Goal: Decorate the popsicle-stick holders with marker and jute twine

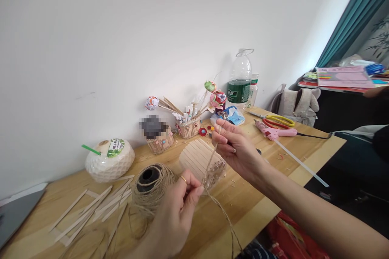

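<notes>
My left hand [179,210] pinches a strand of brown twine [223,211] between thumb and forefinger, low in the middle of the view. Higher and to the right, my right hand [235,145] has its fingers closed on the upper part of the same twine. The twine runs between both hands, and its loose length hangs down toward the table's front edge. Left of my left hand stands a large twine spool [152,188] with a dark core. Behind the twine lies a round panel of wooden sticks [196,155].
Loose wooden sticks [88,210] lie at the left near a white coconut [110,161]. Decorated holders [188,126] and a large bottle [240,80] stand by the wall. A pink glue gun [275,132] and yellow-handled scissors [281,120] are at the right.
</notes>
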The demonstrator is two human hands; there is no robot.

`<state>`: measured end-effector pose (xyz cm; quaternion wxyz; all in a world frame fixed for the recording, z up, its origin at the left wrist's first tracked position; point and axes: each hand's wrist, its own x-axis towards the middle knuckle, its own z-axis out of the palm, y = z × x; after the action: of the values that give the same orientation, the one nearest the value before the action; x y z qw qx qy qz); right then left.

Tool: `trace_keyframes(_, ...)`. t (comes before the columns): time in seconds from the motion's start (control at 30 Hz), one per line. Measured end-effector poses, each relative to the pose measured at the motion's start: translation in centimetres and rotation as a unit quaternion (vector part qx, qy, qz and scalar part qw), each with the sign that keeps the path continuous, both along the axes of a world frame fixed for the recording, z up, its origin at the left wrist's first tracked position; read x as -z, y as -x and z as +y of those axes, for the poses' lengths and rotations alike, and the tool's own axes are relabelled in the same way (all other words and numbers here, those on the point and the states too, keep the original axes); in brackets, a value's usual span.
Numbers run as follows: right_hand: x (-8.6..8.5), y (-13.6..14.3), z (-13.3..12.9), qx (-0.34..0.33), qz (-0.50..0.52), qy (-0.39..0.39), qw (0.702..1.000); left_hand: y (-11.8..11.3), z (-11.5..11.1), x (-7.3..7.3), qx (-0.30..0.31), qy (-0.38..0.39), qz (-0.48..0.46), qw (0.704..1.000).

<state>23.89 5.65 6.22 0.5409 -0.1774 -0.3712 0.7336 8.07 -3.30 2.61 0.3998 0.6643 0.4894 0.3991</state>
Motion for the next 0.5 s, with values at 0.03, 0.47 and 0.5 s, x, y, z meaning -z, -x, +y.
trace_keyframes(0.03,0.1,-0.1,0.1,-0.002,-0.008,-0.005,1.000,0.1,0.0,0.0,0.005,0.013,-0.002,1.000)
trace_keyframes(0.47,0.9,-1.3,-1.6,0.023,-0.202,-0.090,0.975,0.5,1.9,-0.8,0.032,0.239,-0.243,0.940)
trace_keyframes(0.5,1.1,-1.3,-1.8,0.032,-0.207,-0.086,0.974,0.5,1.8,-0.9,0.027,0.245,-0.251,0.936)
